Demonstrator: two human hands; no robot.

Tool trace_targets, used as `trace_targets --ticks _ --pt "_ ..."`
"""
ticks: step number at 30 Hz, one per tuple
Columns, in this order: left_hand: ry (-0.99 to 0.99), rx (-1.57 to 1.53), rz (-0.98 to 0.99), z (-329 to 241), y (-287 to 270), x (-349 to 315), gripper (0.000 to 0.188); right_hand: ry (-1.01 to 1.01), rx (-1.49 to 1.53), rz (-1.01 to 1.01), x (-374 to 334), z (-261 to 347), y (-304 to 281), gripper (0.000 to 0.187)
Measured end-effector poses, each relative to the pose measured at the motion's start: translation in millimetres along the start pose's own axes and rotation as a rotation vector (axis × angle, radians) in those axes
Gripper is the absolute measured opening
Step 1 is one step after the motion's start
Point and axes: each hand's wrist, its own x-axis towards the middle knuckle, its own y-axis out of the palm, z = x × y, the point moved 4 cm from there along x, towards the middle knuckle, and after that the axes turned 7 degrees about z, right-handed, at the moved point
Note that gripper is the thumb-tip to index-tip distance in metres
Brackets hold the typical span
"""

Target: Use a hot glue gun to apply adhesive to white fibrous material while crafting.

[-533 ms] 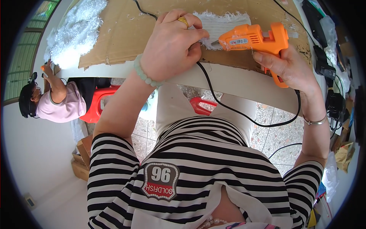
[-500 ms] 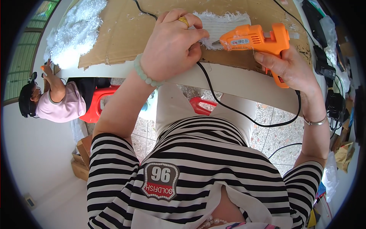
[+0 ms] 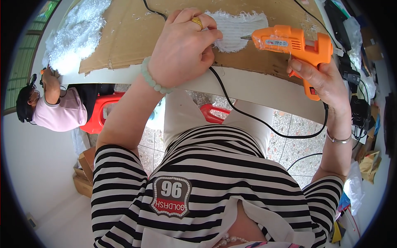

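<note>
Brown cardboard (image 3: 128, 37) lies across the white bench (image 3: 256, 84) at the top of the frame, and both hands are at work over it. Left hand (image 3: 182, 45), upper centre: narrow, thumb and forefinger pinched at the left edge of a white ribbed cloth (image 3: 240, 31), its borders frayed, lying flat on the cardboard. Gold ring (image 3: 197, 22) on a finger, pale green beads (image 3: 157, 87) round the wrist.

Over to the right hand (image 3: 324, 80), upper right, wrapped firmly round the handle of an orange glue gun (image 3: 297, 44), thumb up against the body! Its nozzle (image 3: 247, 37) points left, over the cloth from where I stand; whether it touches, I can't tell. Silver bangle (image 3: 339, 140) on that wrist.

Out from the handle's base runs a black cord (image 3: 285, 136), looping low past the bench edge and up under the left hand. Upper left of the frame, a heap of shaggy white material (image 3: 78, 33) spills over the cardboard's corner. Below it, a co-worker in a pink top (image 3: 62, 109) sits on a red stool (image 3: 99, 113). Cardboard boxes (image 3: 84, 173) at lower left, and clear plastic (image 3: 353, 182) bunched at lower right.
</note>
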Motion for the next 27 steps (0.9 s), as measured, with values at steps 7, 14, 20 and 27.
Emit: trace_targets --ticks 7,14,20,27 --pt "0.039 0.028 -0.020 -9 -5 7 0.031 -0.016 0.005 0.044 3 0 15 0.024" --pt "0.014 -0.001 -0.018 -1 1 0 0.031 0.166 -0.047 0.134 7 -4 23 0.023" --pt "0.036 0.029 -0.034 -8 -5 6 0.031 0.174 -0.098 0.096 4 -4 24 0.024" --pt "0.014 -0.009 -0.050 -1 0 0 0.030 0.062 -0.038 0.006 -1 -7 20 0.026"
